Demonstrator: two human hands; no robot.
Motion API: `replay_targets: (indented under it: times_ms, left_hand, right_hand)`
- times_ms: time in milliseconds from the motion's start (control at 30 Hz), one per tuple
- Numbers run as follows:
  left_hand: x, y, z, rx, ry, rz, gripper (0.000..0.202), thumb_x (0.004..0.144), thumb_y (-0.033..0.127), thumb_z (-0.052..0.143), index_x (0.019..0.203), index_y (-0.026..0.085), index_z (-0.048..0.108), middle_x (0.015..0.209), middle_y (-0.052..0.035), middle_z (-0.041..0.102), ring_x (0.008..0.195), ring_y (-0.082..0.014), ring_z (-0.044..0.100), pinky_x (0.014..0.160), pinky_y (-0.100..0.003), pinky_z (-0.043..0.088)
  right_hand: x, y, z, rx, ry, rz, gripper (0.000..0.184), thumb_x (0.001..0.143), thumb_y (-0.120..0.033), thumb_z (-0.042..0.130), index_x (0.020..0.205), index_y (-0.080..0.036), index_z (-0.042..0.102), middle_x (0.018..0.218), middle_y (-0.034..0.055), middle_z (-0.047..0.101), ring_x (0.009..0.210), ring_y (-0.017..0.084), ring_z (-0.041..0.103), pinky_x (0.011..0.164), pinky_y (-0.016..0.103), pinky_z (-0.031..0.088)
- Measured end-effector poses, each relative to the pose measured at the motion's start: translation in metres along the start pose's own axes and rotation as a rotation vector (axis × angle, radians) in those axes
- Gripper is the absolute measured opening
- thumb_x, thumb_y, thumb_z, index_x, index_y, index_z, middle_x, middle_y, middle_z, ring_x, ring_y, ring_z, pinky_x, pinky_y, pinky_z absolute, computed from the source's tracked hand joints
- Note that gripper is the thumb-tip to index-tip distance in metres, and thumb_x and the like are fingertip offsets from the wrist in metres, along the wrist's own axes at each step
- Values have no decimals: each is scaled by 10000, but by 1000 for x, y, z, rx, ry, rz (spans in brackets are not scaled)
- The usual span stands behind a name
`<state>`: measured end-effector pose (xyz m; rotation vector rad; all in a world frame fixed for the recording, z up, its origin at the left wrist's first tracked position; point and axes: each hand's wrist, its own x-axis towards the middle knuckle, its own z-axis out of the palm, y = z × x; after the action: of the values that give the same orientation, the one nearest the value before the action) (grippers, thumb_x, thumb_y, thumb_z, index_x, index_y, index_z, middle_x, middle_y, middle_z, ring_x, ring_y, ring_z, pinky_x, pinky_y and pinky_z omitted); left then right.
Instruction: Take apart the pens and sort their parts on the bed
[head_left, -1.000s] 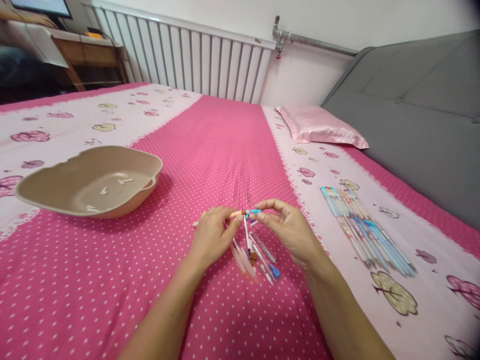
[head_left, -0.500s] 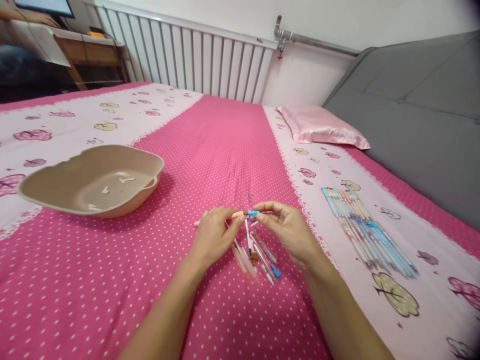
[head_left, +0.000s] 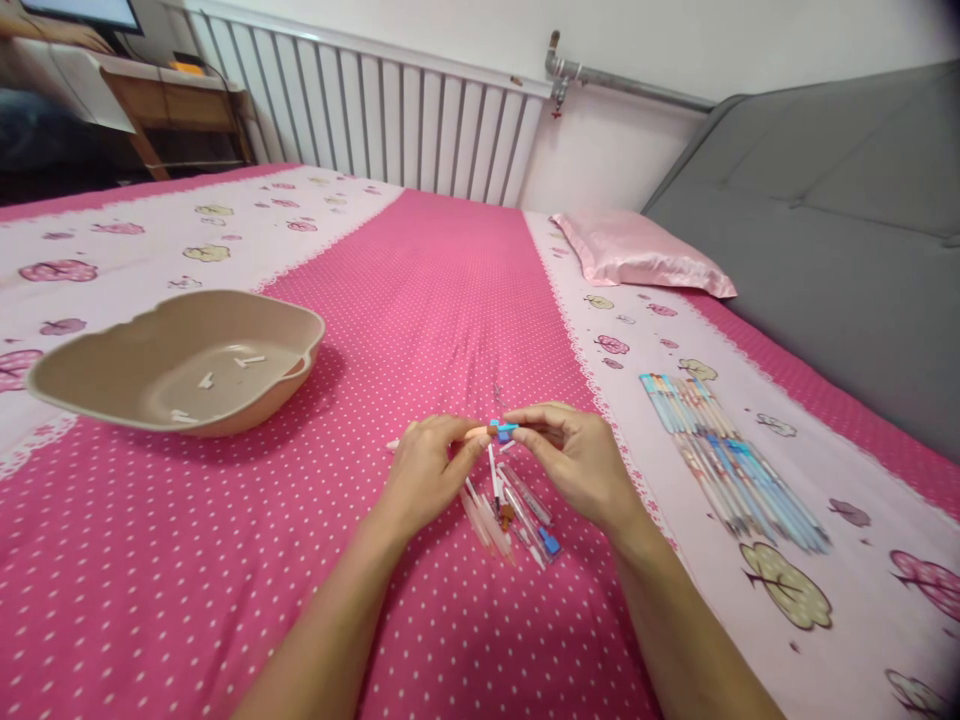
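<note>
Over the bed my left hand (head_left: 429,465) pinches a small orange-and-brown pen part (head_left: 478,432) between thumb and fingers. Facing it, my right hand (head_left: 576,458) is closed on a small blue pen part (head_left: 508,430). The two parts meet end to end between my fingertips; whether they are joined I cannot tell. Below my hands lies a loose heap of clear pen barrels (head_left: 523,498), a thin white refill (head_left: 493,478) and a blue piece (head_left: 550,541).
A beige basin (head_left: 97,385) with several small white bits stands on the left. Rows of pens (head_left: 739,480) lie at the right on the patterned bedspread (head_left: 300,580). Behind are a pink pillow (head_left: 645,245) and a grey headboard (head_left: 817,180). Another person's hand (head_left: 79,35) rests at a desk.
The blue part has turned slightly in my right fingers. Both hands stay in nearly the same place, and the whole view has shifted a little.
</note>
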<state>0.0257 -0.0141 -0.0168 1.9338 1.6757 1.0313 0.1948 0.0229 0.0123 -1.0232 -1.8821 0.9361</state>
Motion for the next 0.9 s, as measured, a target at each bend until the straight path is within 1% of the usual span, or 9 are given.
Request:
replay_targets:
  times_ms: [200,267,367,567,700,800,900]
  left_hand:
    - [0,3,-1,-65,-15,-13,370,859,436,403,900,184,671,764,-47,653,714,-166,565,679,-278,412]
    - [0,3,-1,-52,-14,-11,376,860,441,399,907,186,671,767,-48,652,718,-166,566,682,-280,412]
    - [-1,2,-2,-16,-15,-3,376,863,442,398,927,191,670,785,-50,652,737,-170,568,686,-284,412]
    - [-1,0,-1,32,8,18,350,858,432,423,943,201,672,789,-46,657,747,-171,566,703,-288,404]
    - [-1,2,-1,61,48,48,318,858,416,440,947,212,668,802,-32,660,757,-167,566,721,-290,389]
    - [-2,4,0,99,81,66,313,862,412,442,954,212,664,801,-30,656,759,-168,556,720,-298,374]
    - [-2,6,0,135,110,79,312,859,419,448,950,214,665,797,-34,654,757,-170,544,714,-306,360]
  right_hand:
    - [-2,-7,-1,-23,-1,-77,159,789,-189,568,882,-196,696,870,48,675,805,161,634,739,307,514]
    - [-2,-10,-1,-54,3,-98,161,791,-194,565,873,-210,703,869,47,677,807,168,630,718,305,509]
    - [-3,-11,-1,-72,6,-90,171,796,-209,559,875,-225,709,867,48,684,802,177,631,700,310,506]
    - [-1,-4,-2,12,-30,-9,168,771,-271,602,877,-204,713,870,62,701,794,193,651,741,349,515]
    - [0,-1,-1,167,-37,99,211,731,-316,651,877,-174,707,864,68,714,799,198,664,772,357,522]
    - [1,-2,0,248,-16,192,254,694,-340,682,858,-147,703,807,72,718,729,192,669,721,350,536]
    - [1,-4,0,304,-1,242,267,664,-355,704,812,-134,702,745,64,711,666,175,662,674,331,539]
